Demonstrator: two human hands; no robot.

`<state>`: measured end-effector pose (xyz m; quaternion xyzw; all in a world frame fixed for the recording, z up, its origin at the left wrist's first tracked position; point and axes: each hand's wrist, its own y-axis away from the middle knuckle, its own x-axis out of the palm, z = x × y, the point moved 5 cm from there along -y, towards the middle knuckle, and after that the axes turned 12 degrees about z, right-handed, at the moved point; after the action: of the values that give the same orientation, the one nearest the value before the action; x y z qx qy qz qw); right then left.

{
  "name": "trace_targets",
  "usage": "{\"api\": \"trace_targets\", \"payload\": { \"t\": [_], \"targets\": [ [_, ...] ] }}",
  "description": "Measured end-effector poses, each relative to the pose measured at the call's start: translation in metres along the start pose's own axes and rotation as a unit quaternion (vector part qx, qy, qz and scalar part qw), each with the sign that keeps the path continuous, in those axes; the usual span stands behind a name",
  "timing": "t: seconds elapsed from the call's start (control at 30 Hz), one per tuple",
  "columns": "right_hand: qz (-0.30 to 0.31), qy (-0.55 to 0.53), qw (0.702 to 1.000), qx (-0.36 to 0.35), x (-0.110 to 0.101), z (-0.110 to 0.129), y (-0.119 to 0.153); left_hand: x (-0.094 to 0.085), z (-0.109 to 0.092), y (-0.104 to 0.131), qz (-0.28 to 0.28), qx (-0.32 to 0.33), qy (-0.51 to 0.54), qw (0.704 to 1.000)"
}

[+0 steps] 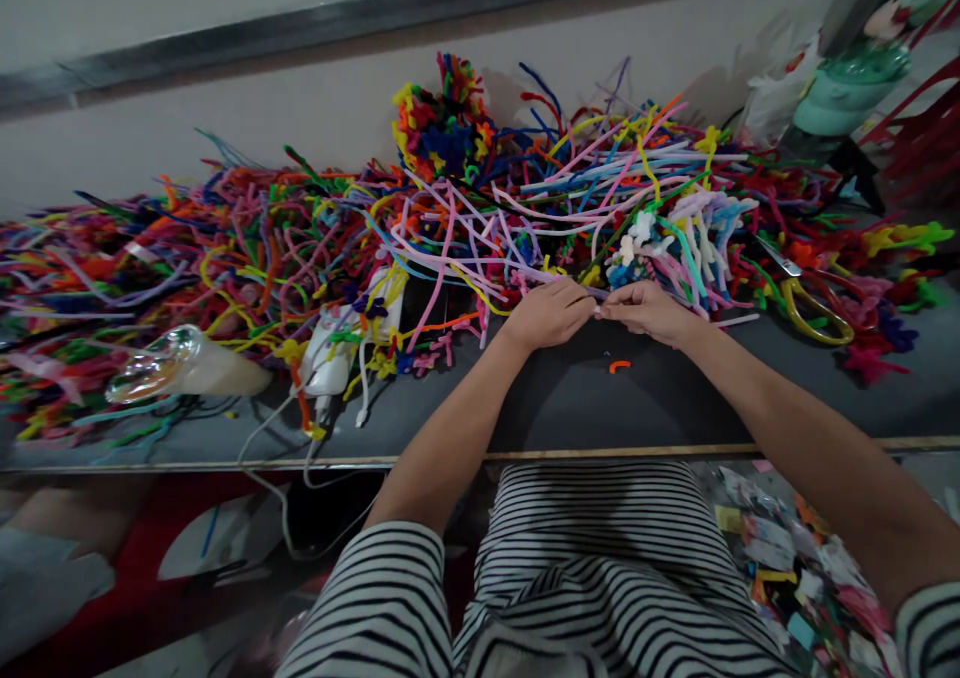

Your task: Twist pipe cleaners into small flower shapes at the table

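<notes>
A deep heap of fuzzy stems point(247, 228) in many colours runs along the back of the grey table point(555, 413), against the wall point(225, 108). At the left, a cup point(232, 368), part clear and part milky, lies on its side at the front of the heap, its clear end to the left. Just right of it sits a white charger point(330, 358) with a pale cable point(262, 478) that hangs over the table's front edge. A ball of small bright flowers point(442, 143) rises above the heap near the middle.

In front of the heap, the left hand point(551, 314) is back up, its fingers bent and drawn closed, the tips gripping a tiny white bit point(597, 311). That bit lies between the two hands, just above the table. The right hand point(649, 312) meets it from the other side, thumb and forefinger pinched on it; how its other fingers sit is hard to tell. What the bit belongs to is hidden by the fingers. A short, curved orange scrap point(619, 366) lies on the table just in front of the hands.

Behind the right hand is a bundle of pastel stems point(712, 238) with white flower heads. Farther right, scissors point(793, 277) with yellow handles lie among the stems, blades pointing back and left. A green pot point(840, 103) stands at the far right corner. Below, mixed litter point(772, 548) covers the floor.
</notes>
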<state>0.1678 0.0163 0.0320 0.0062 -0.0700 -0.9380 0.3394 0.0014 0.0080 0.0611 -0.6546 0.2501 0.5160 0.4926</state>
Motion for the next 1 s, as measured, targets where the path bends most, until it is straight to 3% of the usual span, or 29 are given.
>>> {"api": "trace_targets", "payload": {
  "t": [0.07,0.13,0.23,0.3,0.43,0.57,0.73,1.0],
  "targets": [
    [-0.022,0.069,0.997,-0.034,-0.001,0.005,0.002,0.0,-0.001,-0.003,-0.017,-0.035,0.068,0.997],
    [-0.069,0.165,0.98,-0.086,0.0,0.013,0.005,0.003,0.004,-0.004,-0.049,-0.118,0.169,0.977],
    [-0.146,0.263,0.946,-0.121,0.002,0.021,0.011,0.017,0.014,-0.003,-0.069,-0.24,0.337,0.908],
    [-0.167,0.25,0.947,-0.113,0.001,0.018,0.01,0.026,0.018,-0.003,-0.068,-0.277,0.405,0.869],
    [-0.148,0.066,0.984,-0.072,-0.005,0.003,0.001,0.037,0.027,-0.003,-0.111,-0.278,0.486,0.821],
    [-0.082,-0.076,0.993,-0.041,-0.003,-0.004,-0.003,0.045,0.033,-0.001,-0.147,-0.266,0.555,0.774],
    [-0.051,-0.1,0.993,-0.038,0.003,-0.002,-0.003,0.047,0.031,0.0,-0.144,-0.277,0.563,0.765],
    [-0.046,-0.098,0.992,-0.062,0.012,0.003,-0.007,0.065,0.032,0.0,-0.182,-0.294,0.617,0.707]
  ]
}}
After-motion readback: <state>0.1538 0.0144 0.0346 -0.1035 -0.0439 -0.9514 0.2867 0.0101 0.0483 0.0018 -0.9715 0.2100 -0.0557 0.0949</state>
